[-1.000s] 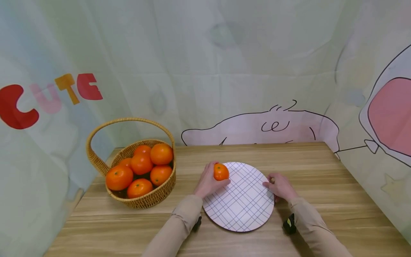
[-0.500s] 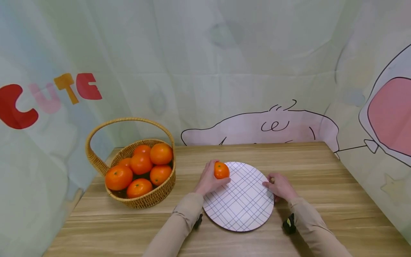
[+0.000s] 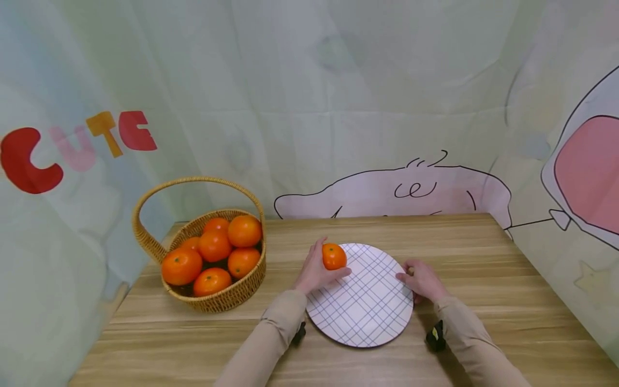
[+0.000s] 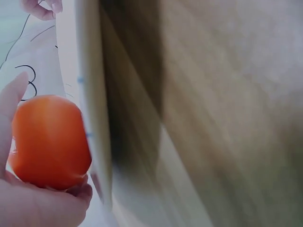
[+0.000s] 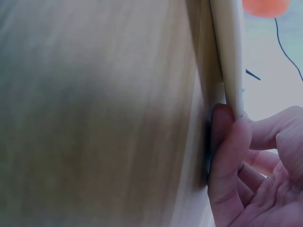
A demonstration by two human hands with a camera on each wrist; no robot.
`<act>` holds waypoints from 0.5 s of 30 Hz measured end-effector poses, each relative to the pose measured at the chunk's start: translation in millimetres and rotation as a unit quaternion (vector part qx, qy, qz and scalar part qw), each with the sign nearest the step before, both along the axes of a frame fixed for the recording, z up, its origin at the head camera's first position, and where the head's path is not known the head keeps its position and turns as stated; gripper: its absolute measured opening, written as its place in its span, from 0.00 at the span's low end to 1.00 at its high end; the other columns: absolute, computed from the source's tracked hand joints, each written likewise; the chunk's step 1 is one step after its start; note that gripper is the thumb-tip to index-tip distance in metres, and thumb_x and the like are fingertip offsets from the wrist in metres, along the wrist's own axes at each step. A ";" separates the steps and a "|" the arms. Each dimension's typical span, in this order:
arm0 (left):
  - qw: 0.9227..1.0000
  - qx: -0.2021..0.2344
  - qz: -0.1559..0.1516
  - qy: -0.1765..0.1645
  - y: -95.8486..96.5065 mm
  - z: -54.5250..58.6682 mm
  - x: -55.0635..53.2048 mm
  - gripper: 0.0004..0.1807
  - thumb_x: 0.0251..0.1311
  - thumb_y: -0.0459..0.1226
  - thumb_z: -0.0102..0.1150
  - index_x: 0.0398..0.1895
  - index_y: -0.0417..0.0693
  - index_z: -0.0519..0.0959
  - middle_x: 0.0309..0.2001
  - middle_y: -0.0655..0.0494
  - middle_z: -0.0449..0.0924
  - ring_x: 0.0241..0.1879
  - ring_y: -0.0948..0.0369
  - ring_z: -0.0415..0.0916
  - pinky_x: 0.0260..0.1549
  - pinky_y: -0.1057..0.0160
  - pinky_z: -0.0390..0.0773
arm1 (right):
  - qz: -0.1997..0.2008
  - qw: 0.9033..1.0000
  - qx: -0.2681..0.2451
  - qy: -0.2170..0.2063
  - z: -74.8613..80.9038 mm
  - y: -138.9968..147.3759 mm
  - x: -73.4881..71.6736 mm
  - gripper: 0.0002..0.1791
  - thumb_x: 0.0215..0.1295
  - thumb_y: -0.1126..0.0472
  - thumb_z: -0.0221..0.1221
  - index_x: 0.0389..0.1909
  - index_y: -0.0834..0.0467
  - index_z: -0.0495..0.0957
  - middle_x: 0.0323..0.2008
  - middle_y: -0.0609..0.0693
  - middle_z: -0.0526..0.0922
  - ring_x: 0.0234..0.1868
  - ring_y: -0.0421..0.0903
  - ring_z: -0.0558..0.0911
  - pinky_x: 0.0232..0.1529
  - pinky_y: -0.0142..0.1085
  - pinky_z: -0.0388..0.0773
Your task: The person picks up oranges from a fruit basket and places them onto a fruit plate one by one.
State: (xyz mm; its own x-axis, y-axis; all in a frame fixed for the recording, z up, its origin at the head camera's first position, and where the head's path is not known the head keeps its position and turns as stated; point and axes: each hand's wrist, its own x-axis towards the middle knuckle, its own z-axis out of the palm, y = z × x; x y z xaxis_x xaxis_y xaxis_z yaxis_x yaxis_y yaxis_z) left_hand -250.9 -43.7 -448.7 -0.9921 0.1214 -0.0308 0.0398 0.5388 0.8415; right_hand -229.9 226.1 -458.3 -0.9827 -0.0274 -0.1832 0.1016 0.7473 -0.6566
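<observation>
A mandarin orange sits on the left part of a round white plate with blue crossing lines. Around its left side rests my left hand, the thumb stretched out over the plate. In the left wrist view one digit stands apart from the mandarin orange, while fingertips lie close beneath it. My right hand pinches the plate's right rim. The right wrist view shows this plate rim between thumb and fingers of the right hand.
A wicker basket with a tall arched handle stands at the left of the wooden table, holding several mandarin oranges. Behind the table hangs a printed curtain. Another printed curtain side borders the right edge.
The left hand's fingers have spread a little away from the mandarin orange, its thumb reaching farther right. The right hand keeps its hold on the plate rim.
</observation>
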 end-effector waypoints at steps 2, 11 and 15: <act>1.000 0.000 0.000 0.004 -0.4 0.8 1.9 0.56 0.50 0.47 0.77 0.79 0.54 0.51 0.71 0.42 0.62 0.64 0.43 0.70 0.64 0.38 0.72 | 0.000 1.000 0.000 0.000 0.1 0.1 -0.3 0.08 0.70 0.61 0.60 0.37 0.62 0.73 0.22 0.51 0.73 0.14 0.41 0.71 0.15 0.32 0.74; 0.998 0.000 0.014 0.061 -8.8 5.0 15.4 0.57 0.47 0.51 0.78 0.77 0.54 0.54 0.74 0.43 0.57 0.71 0.44 0.57 0.66 0.36 0.67 | 0.006 1.000 0.003 0.002 2.8 -0.6 0.0 0.08 0.71 0.61 0.59 0.38 0.63 0.74 0.23 0.52 0.73 0.14 0.41 0.72 0.15 0.32 0.75; 0.996 0.049 0.031 0.061 -15.4 8.2 23.8 0.55 0.48 0.53 0.76 0.77 0.53 0.56 0.75 0.44 0.55 0.73 0.45 0.53 0.68 0.35 0.63 | 0.003 1.000 0.003 -0.002 3.0 -1.2 0.9 0.08 0.70 0.61 0.59 0.38 0.63 0.73 0.23 0.52 0.73 0.14 0.41 0.72 0.15 0.32 0.75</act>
State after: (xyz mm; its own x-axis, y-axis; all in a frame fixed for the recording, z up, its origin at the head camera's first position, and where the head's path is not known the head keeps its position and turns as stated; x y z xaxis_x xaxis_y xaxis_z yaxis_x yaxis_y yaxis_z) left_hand -227.1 -59.1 -440.5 -0.9934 0.0559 0.1005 0.1150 0.4582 0.8814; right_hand -228.9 225.0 -455.3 -0.9817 -0.0329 -0.1873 0.0990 0.7526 -0.6510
